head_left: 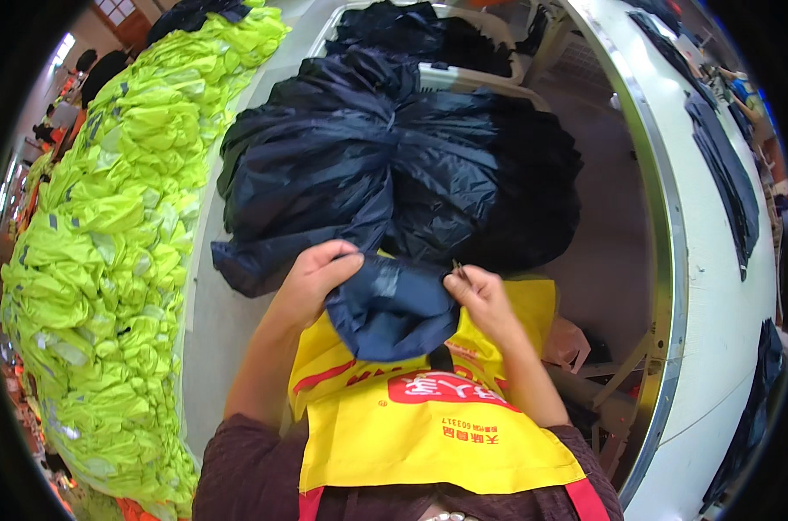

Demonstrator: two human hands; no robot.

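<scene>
My left hand (323, 273) pinches the upper left edge of a navy garment piece (392, 304), thumb on top. The piece hangs in a rounded, pouch-like shape in front of my apron, with a paler shiny patch near its upper edge. At its upper right corner my right hand (485, 300) is closed on the edge. A small pointed metal tool (460, 271) sticks out between its thumb and fingers; its kind is too small to tell. Just beyond both hands lies a big gathered bundle of navy garment pieces (325, 156).
Neon yellow garments (108, 234) are heaped along the left. A pale crate (511, 43) of dark cloth stands behind the bundle. On the right runs a white table (706, 347) with a metal edge, dark cloth strips (724, 165) on it. I wear a yellow apron (437, 451).
</scene>
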